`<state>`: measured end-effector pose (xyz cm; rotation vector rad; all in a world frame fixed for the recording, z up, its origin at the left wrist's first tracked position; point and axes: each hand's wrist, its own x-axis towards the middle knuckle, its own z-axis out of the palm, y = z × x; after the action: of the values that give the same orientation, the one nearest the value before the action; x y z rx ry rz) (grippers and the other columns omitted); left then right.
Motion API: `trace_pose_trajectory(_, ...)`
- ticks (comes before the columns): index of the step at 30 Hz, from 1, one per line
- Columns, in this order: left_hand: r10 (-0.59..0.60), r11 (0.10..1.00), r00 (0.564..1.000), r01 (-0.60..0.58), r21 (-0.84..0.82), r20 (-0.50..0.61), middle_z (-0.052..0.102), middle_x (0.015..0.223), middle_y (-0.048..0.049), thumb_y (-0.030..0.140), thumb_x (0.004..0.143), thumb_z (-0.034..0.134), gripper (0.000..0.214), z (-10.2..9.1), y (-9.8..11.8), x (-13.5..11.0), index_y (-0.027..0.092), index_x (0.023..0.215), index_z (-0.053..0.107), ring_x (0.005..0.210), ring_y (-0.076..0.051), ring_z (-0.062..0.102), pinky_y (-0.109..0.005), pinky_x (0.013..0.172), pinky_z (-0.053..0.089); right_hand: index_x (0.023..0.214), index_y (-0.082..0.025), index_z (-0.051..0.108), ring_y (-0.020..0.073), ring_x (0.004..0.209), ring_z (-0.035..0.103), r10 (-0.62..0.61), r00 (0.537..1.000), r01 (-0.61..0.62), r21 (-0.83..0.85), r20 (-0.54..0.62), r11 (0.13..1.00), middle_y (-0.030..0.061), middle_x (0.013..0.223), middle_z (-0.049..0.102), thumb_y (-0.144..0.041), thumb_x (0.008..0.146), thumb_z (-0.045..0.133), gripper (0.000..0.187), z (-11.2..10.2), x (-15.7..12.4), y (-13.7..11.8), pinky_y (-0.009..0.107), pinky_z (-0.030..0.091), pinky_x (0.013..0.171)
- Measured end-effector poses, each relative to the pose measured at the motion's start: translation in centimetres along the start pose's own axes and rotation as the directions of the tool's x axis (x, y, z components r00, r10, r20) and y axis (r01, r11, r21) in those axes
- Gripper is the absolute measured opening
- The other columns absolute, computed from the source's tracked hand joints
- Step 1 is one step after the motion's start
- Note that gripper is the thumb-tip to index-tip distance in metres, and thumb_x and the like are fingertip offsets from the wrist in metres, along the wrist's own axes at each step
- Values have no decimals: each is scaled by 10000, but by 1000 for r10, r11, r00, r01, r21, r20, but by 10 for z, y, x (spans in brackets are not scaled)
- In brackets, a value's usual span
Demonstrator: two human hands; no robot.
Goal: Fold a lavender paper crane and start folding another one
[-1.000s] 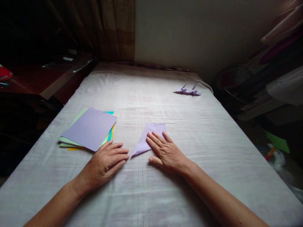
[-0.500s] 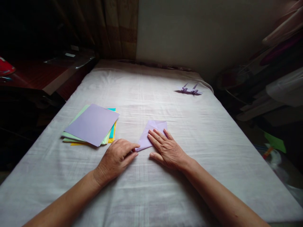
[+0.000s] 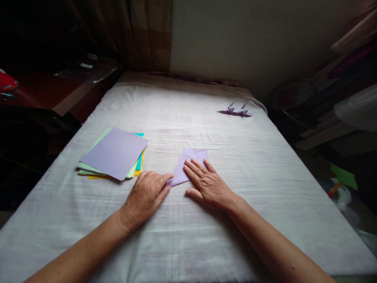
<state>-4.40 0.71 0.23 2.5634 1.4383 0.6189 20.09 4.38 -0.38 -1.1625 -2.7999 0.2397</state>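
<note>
A folded lilac sheet of origami paper [image 3: 180, 171], kite-shaped with crease lines near its broad far end, lies flat on the cloth-covered table. My right hand [image 3: 204, 184] rests palm-down across its right part, fingers stretched out and thumb apart. At the narrow near-left point, my left hand [image 3: 149, 191] has thumb and forefinger closed about the tip of the paper. Its other fingers are curled under and partly hidden. Left of the sheet sits a stack of coloured paper [image 3: 114, 153], lilac on top, with green, blue and yellow edges sticking out below.
Folded purple paper figures [image 3: 235, 110] stand together at the far right of the table. The white cloth [image 3: 182, 243] is slightly wrinkled. A dark red side table [image 3: 38, 92] with a clear plastic bag [image 3: 88, 70] adjoins at left. Hanging clothes [image 3: 356, 110] are at right.
My left thumb and forefinger have shifted slightly at the paper's tip. The right hand stays flat on the sheet. The whole view has moved very little.
</note>
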Motion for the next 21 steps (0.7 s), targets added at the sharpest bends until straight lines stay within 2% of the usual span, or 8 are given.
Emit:
trace_pose_trajectory(7, 2, 999, 999, 0, -39, 42, 671, 905, -49, 240, 960, 466, 230, -12, 0, -2, 213, 1079, 661, 852, -206, 594, -358, 808, 446, 1498, -168, 350, 275, 1451, 276, 1, 1000, -1, 12, 4, 1000, 111, 1557, 324, -543, 952, 470, 673, -1, 1, 0, 534, 185, 1188)
trace_pose_trajectory(11, 67, 996, 997, -64, -60, 43, 627, 1175, -84, 235, 953, 471, 310, -13, 2, 4, 255, 1213, 637, 1081, -235, 570, -404, 943, 439, 1497, -163, 351, 279, 1451, 274, -1, 1000, 1, 10, -3, 1000, 117, 1556, 325, -539, 954, 469, 671, 1, 0, 0, 539, 184, 1185)
trace_pose_trajectory(15, 170, 985, 979, -174, 19, 109, 435, 1485, -86, 406, 922, 562, 406, -2, 1, 9, 325, 1320, 573, 1369, -313, 369, -527, 1114, 282, 1496, -163, 351, 272, 1454, 267, -1, 1000, 1, 11, -8, 1000, 108, 1558, 321, -537, 962, 453, 660, 1, -1, 0, 530, 181, 1188)
trace_pose_trajectory(18, 153, 986, 979, -161, 49, 134, 363, 1546, -78, 507, 888, 595, 481, 3, -1, 5, 341, 1337, 559, 1420, -330, 300, -551, 1148, 207, 1494, -156, 353, 270, 1453, 269, -2, 1000, 2, 14, -4, 1000, 104, 1561, 315, -547, 962, 443, 667, 1, -1, 0, 526, 174, 1192)
trace_pose_trajectory(21, 137, 987, 984, -146, 74, 116, 392, 1533, -90, 529, 884, 592, 470, 2, -2, -1, 333, 1310, 585, 1412, -331, 328, -562, 1155, 187, 1492, -149, 357, 275, 1450, 277, 2, 1000, -2, 16, 1, 1000, 112, 1557, 319, -550, 959, 446, 673, 0, 0, 0, 534, 179, 1190)
